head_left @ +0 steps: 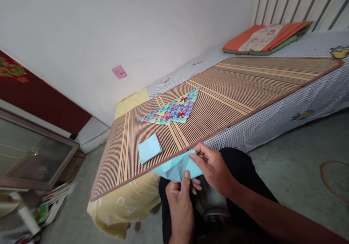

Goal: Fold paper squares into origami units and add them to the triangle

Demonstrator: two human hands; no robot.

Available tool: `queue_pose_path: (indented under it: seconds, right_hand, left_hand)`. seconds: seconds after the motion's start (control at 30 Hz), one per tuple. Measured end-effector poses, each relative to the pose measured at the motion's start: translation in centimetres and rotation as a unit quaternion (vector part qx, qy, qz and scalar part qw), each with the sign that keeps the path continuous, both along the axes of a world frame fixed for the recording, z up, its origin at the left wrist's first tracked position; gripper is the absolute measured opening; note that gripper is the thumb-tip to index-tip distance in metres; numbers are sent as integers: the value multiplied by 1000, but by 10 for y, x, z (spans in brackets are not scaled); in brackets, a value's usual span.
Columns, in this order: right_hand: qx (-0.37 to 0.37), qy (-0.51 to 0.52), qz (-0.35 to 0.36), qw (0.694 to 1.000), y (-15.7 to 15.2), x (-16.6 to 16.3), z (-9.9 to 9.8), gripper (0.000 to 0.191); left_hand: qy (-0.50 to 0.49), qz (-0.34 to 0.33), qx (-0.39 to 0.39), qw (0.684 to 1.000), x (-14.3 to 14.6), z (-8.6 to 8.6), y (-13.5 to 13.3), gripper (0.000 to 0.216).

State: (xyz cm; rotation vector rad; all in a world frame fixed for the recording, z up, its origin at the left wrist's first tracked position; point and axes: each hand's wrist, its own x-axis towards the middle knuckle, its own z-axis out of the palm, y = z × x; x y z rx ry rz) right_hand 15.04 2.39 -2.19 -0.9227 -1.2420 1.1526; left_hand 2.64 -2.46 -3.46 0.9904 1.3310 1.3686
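A light blue sheet of paper (pixel 174 166), creased and partly folded, is held between my two hands above my lap, close to the mat's front edge. My left hand (pixel 181 196) grips its lower edge, thumb on top and fingers behind. At its right end, my right hand (pixel 212 166) pinches the paper between thumb and fingers. A stack of light blue square paper (pixel 149 149) lies on the mat, just behind and left of the held sheet. Farther back is a triangular group of small multicoloured folded paper pieces (pixel 173 109).
The striped woven mat (pixel 218 88) covers the bed, over a checked sheet and a yellow cloth (pixel 125 200). A folded orange quilt (pixel 267 39) lies at the back right. A pink note (pixel 119 72) is on the wall. A glass-fronted cabinet (pixel 35 153) stands at the left.
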Motion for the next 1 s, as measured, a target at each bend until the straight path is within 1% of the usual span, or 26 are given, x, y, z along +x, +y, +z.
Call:
queue_pose_path:
  seconds: [0.07,0.1,0.17,0.23,0.3,0.4,0.5,0.53,0.6,0.67,0.7,0.87,1.0]
  right_hand:
    - [35,-52,-67,996,5,2,-2,27]
    - [48,-69,-88,993,7,3,-3,26]
    - [63,-84,-106,989,11,6,-3,24]
    - [72,-88,-107,988,14,7,-3,22]
    - [73,-89,-84,990,14,7,-1,20]
    - [60,-76,-31,995,12,5,1,21]
    - [17,-13,6,1000,12,1,0,27]
    - [-3,15,28,999,13,0,-1,29]
    - [-43,50,105,992,13,-2,-5,34]
    - [-71,40,176,981,12,-4,-10,38]
    - [-78,30,195,977,11,-6,-12,38]
    - [-50,6,191,980,5,-6,-12,37]
    - [-48,-23,219,974,8,7,-10,36]
  left_hand:
    - [-17,-6,2,1000,-2,-3,-2,36]
    - [-23,-10,3,1000,-3,-4,-3,35]
    - [-42,-16,7,999,-4,-4,-3,33]
    - [-70,-17,19,997,-5,-2,-2,35]
    - [-99,-9,20,995,-4,1,2,36]
    - [-109,27,-4,994,-3,4,9,34]
    - [-99,64,-9,993,-1,5,14,30]
    - [-103,72,-3,992,-1,5,15,29]
    - [-114,85,7,990,-1,5,16,29]
    - [-122,99,15,987,-2,6,17,29]
    - [-126,105,18,986,-3,6,17,28]
    - [-148,100,18,984,-6,6,19,27]
    - [-111,89,16,990,-8,5,18,27]
